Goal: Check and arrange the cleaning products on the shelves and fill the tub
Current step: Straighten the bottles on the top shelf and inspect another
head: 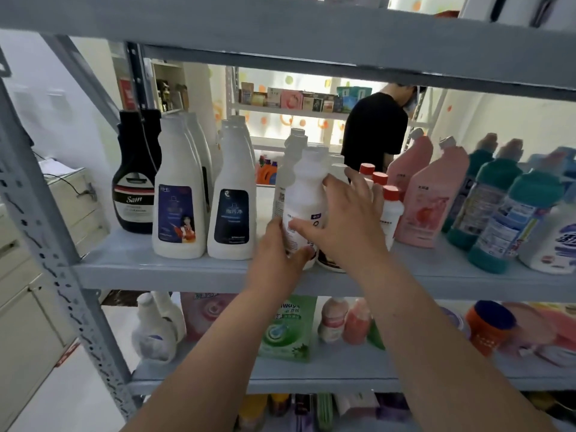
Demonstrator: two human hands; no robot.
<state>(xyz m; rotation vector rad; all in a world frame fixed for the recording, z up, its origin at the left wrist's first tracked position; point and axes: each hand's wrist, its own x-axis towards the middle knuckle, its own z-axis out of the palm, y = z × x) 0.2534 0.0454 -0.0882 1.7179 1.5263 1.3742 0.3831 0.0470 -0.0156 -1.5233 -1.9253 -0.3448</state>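
Note:
A white ribbed bottle (307, 188) stands near the front of the grey middle shelf (156, 260). My left hand (277, 254) grips its lower left side, thumb across the front. My right hand (346, 219) wraps its right side with fingers spread, the fingertips reaching toward small white bottles with red caps (391, 198). Left of it stand two tall white bottles with dark labels (179, 188) (232, 194) and a black bottle (135, 182). Pink bottles (433, 194) and teal-capped bottles (498, 207) stand to the right. No tub is in view.
The lower shelf (311, 372) holds a white spray bottle (159, 328), a green pouch (286, 328), small pink bottles and an orange jar (489, 325). A person in a black shirt (374, 129) stands behind the rack. Beige cabinets (37, 275) are at the left.

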